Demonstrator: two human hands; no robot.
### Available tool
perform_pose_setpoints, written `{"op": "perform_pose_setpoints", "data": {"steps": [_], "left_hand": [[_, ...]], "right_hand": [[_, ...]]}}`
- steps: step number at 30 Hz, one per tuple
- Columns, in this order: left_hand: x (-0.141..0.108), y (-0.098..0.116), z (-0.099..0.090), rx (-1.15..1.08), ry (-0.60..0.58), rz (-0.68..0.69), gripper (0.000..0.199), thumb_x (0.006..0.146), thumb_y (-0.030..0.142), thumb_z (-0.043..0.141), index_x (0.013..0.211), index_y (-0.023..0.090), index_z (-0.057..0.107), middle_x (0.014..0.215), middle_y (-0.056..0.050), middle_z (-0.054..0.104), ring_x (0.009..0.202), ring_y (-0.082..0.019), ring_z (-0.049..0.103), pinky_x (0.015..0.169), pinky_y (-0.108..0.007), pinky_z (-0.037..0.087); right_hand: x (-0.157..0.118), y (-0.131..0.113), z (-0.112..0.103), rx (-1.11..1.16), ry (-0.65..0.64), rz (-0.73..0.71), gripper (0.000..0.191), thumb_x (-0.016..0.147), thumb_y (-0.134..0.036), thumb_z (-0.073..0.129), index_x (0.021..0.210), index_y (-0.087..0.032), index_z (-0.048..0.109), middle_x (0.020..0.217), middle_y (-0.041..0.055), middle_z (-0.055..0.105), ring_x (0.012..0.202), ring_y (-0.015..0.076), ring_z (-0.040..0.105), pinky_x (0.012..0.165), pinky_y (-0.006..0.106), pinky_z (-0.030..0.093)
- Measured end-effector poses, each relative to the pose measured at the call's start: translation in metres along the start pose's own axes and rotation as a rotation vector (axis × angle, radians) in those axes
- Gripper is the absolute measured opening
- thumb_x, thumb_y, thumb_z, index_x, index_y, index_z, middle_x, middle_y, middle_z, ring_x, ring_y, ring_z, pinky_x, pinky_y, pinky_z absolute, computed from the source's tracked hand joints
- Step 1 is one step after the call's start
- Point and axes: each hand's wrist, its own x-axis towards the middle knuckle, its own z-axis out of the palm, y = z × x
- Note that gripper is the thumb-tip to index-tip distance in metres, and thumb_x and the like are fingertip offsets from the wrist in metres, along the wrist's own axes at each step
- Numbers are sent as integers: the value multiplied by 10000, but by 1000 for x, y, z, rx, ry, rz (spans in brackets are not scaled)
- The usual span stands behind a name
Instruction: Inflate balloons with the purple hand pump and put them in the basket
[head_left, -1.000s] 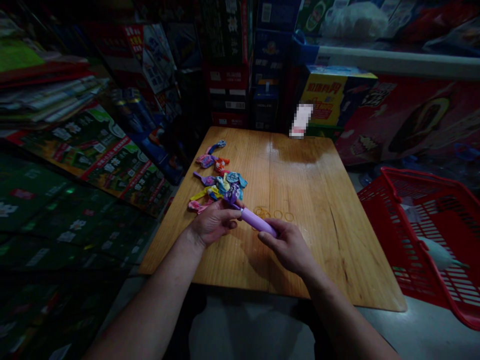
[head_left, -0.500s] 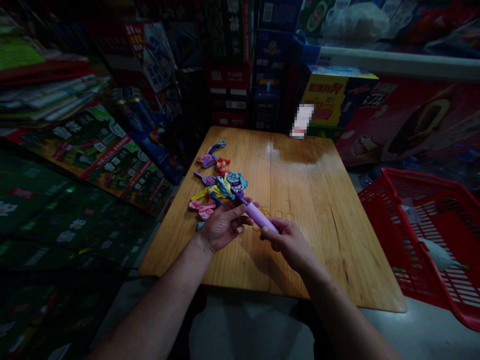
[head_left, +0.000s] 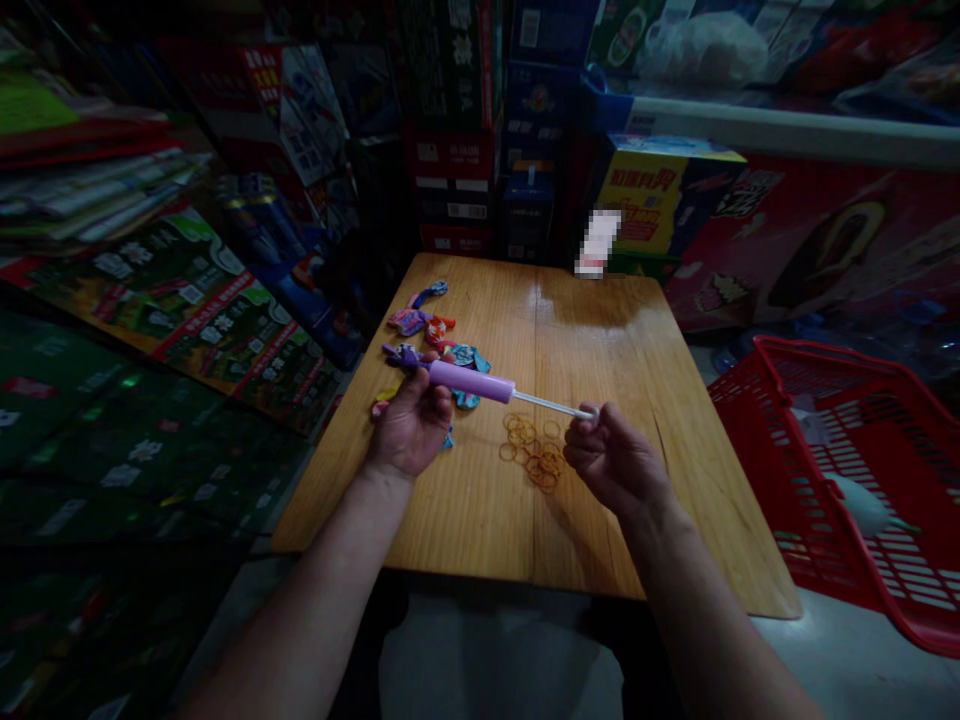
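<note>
Over the wooden tabletop (head_left: 480,520), my left hand (head_left: 409,425) clenched the purple hand pump (head_left: 472,381) beside the deflated balloons (head_left: 409,322), while my right hand (head_left: 615,460) pinched its extended plunger rod (head_left: 551,402) above the rubber bands (head_left: 532,450).

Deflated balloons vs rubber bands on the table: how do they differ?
The deflated balloons are multicoloured and crumpled; the rubber bands are thin amber rings. The balloons lie in a loose heap toward the table's left side, the rubber bands in a small cluster nearer its middle. The left hand hides part of the balloons, not the rubber bands. Both lie loose on the wooden table.
</note>
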Motion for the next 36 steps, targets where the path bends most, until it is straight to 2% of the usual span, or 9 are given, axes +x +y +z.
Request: {"op": "perform_pose_setpoints", "data": {"steps": [2,6,9,14,17,24,27,32,36], "left_hand": [[-4,-6,3,22,-7,-29,212,903,266,662,1110,248,705,1254,-44,658,692,-56,628,594,-142,552],[-15,-28,7,-2,-68,-195,280,855,246,718,1133,251,690,1289,-40,646,710,-61,654,647,-166,584],[-16,-38,7,-42,-67,-238,251,841,205,729,1089,219,693,1277,-43,658,722,-61,675,650,-157,586],[-12,-38,6,-131,-22,-232,189,886,156,658,1074,167,680,1189,-67,701,724,-75,695,619,-146,580],[-10,-37,7,-187,-20,-238,216,914,221,634,1107,129,670,1085,-77,728,685,-83,690,611,-168,587],[-11,-44,10,-115,-2,-178,226,882,206,674,1107,183,680,1182,-75,695,651,-62,661,582,-166,565],[-7,-35,8,-89,-4,-126,210,884,220,674,1089,178,692,1167,-77,698,643,-57,644,579,-163,550],[0,-14,2,-108,30,8,184,887,234,677,1066,198,701,1136,-55,706,625,-34,607,581,-145,515],[-10,-27,5,-28,-56,-99,298,870,290,700,1162,237,674,1223,-67,678,681,-83,639,535,-186,495]], "right_hand": [[-1,1,2,14,-16,7,244,823,-457,668,880,-234,586,709,-9,474,553,117,323,492,246,285],[-5,15,12,86,-81,73,237,814,-426,702,896,-232,592,708,-22,468,544,105,298,490,233,293],[-8,19,16,128,-87,57,241,853,-448,676,916,-232,590,697,-33,466,514,88,289,478,213,313],[-6,20,16,235,-74,84,212,838,-352,720,960,-201,632,642,-53,485,471,59,280,457,178,345],[-3,23,14,342,-118,85,216,812,-278,754,969,-166,655,628,-53,524,467,40,299,457,153,343],[-1,28,12,503,-174,131,186,843,-202,731,995,-127,656,682,-27,603,473,15,387,475,129,385],[-1,21,8,597,-171,156,130,882,-172,676,1000,-129,641,712,-25,604,497,16,431,491,126,409],[-1,10,3,686,-148,105,123,914,-94,585,1025,-134,620,715,-34,590,508,22,458,496,134,420],[-3,19,12,654,-149,155,136,894,-89,609,1022,-132,618,705,-30,598,502,28,466,476,140,410]]}}
